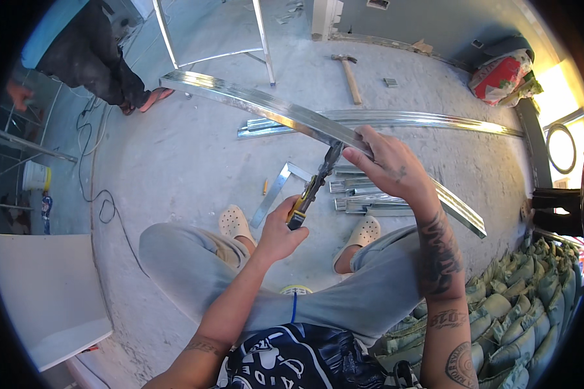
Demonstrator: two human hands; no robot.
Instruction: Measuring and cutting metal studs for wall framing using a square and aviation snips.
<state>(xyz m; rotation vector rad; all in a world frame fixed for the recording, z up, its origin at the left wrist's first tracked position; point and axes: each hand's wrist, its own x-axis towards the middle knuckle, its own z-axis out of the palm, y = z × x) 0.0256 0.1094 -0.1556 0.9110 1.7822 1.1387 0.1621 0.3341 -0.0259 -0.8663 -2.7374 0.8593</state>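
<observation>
My left hand (pixel 283 231) is closed around the yellow-and-black handles of a pair of metal snips (pixel 314 188). Their dark jaws meet the near edge of a long galvanized metal channel (pixel 259 105); the exact bite is too small to make out. My right hand (pixel 396 167) grips that channel just right of the jaws, thumb on the near side and fingers over the top. The channel slants from the far left down to the lower right, raised off the floor near my hands. Below it lie several short cut channel pieces (pixel 370 202) between my feet and the right hand.
A metal square (pixel 274 192) and a yellow marker (pixel 265 187) lie near my left foot. Beyond are more long channels (pixel 422 118), a hammer (pixel 350 78) and a ladder (pixel 263 39). A person (pixel 87 58) stands far left. Stacked green bags (pixel 512 298) fill the lower right.
</observation>
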